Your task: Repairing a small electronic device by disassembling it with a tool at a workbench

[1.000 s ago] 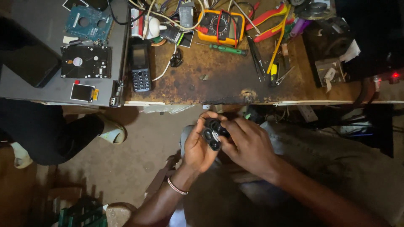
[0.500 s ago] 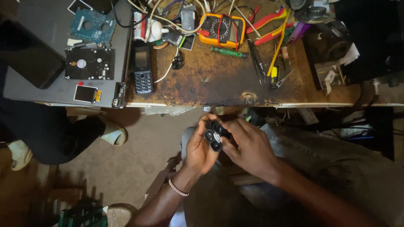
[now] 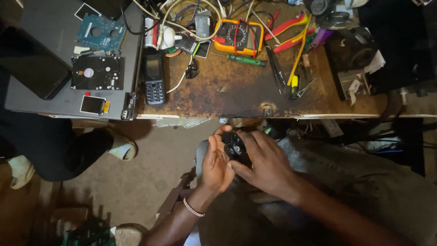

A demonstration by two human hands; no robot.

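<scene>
Both hands meet over the lap, below the worktop's (image 3: 255, 98) front edge, and between them sits a small black part (image 3: 234, 145), round and dark, too small to tell more. The left hand (image 3: 216, 164) cups it from the left, its fingers (image 3: 218, 133) curled over the top of the part and touching it. The right hand (image 3: 266, 164) covers it from the right, with fingers (image 3: 243, 139) laid close together across the part's near side and the thumb (image 3: 236, 168) tucked under; so the part is pinched between the two hands. A beaded bracelet (image 3: 193, 208) rings the left wrist.

Beyond the fingertips, up on the rusty worktop, lie a keypad phone (image 3: 154, 78), well left of the fingers, a green screwdriver (image 3: 246, 59) and an orange multimeter (image 3: 239, 36) straight ahead, and red pliers (image 3: 291, 32) with tweezers (image 3: 276, 68) ahead to the right. Farther left, on a grey laptop (image 3: 54, 102), rest an opened hard drive (image 3: 97, 73), a blue circuit board (image 3: 100, 34) and a small screen (image 3: 93, 105).
</scene>
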